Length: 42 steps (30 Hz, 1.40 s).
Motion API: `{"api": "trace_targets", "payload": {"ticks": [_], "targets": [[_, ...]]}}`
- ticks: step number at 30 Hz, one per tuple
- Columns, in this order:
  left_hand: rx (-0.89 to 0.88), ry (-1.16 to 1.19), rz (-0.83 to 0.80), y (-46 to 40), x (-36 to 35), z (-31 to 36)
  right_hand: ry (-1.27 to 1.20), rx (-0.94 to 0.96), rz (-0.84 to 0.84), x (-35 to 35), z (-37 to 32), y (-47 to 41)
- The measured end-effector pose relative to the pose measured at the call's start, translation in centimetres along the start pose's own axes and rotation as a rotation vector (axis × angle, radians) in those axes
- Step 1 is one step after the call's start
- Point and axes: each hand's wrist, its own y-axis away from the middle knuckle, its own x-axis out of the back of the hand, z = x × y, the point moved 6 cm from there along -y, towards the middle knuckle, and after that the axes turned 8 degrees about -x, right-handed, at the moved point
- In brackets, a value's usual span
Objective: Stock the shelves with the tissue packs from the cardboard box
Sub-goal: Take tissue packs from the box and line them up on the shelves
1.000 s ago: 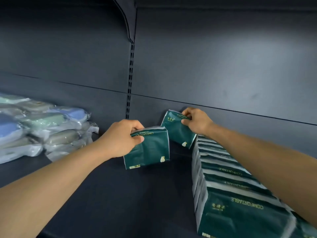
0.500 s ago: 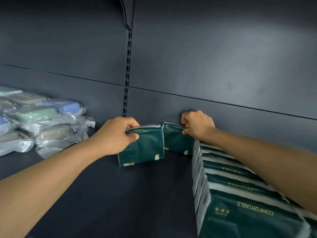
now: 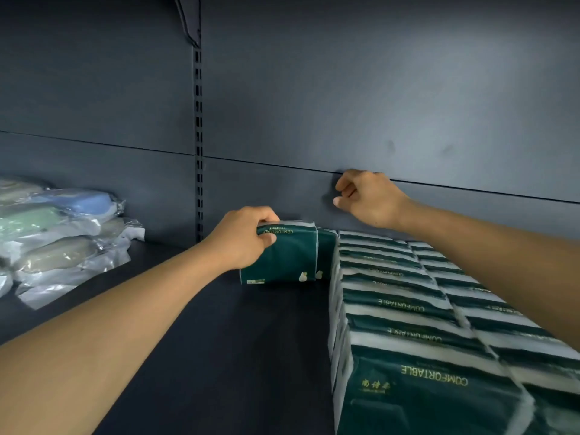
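nearest rows: dark green plastic-wrapped tissue packs with white edges and gold "COMFORTABLE" lettering [image 3: 417, 334], packed in two rows down at 4 to 5 o'clock, running back to the rear panel. All standing upright, pressed side to side.

shelf: dark grey metal shelf board [image 3: 219, 356], bare patch around 6 o'clock between the arms.

left hand: left hand [image 3: 241, 238] about dead centre, thumb on the front face and fingers curled over the top edge of one dark green tissue pack [image 3: 284, 257]. The pack is upright with its bottom edge on the board, so it's definitely being gripped.

neighbour pack: another green tissue pack behind it [image 3: 326, 254], only a sliver shows, squeezed between the held one and the left row. Looks like they touch.

right hand: right hand [image 3: 367, 197] at roughly 1 o'clock, up above the far end of the rows, fingers loosely curled, nothing in it.

side pile: clear plastic bags with pale blue, green and beige pads inside [image 3: 59, 233] at 9 o'clock, heaped up, well apart from the tissues.

back: dark grey back panel [image 3: 376, 89] with a slotted upright strip [image 3: 198, 136] at 11 to 12 o'clock.
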Motion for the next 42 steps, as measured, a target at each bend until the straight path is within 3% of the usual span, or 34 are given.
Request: {"api": "trace_targets", "payload": {"ticks": [10, 16, 25, 30, 32, 34, 39, 42], "targets": [[-0.028, -0.026, 0.157, -1.9, -5.6, 0.0, 0.043, -0.007, -0.096, -0.5, 3.3, 2.2], [0.089, 0.079, 0.061, -1.3, -6.5, -1.0, 0.056, -0.012, -0.099, -0.2, 3.8, 3.2], [0.106, -0.018, 0.030, -1.6, -6.5, -0.9, 0.053, -0.054, -0.146, -0.1, 4.8, 4.8], [0.089, -0.013, 0.177, 0.1, -4.6, 0.5, 0.059, -0.063, -0.149, 1.2, 5.3, 6.0], [0.029, 0.045, 0.151, 1.0, -4.6, 1.8, 0.055, -0.064, -0.150, 2.0, 5.6, 6.7], [0.000, 0.151, 0.013, 1.9, -5.3, 3.1, 0.046, -0.074, -0.165, 2.6, 6.0, 7.6], [0.232, 0.646, -0.189, 3.1, -7.1, 5.5, 0.061, -0.087, -0.340, 2.3, 6.8, 10.0], [0.274, 0.741, -0.229, 3.3, -7.9, 6.3, 0.082, -0.098, -0.435, 1.6, 7.0, 11.1]]}}
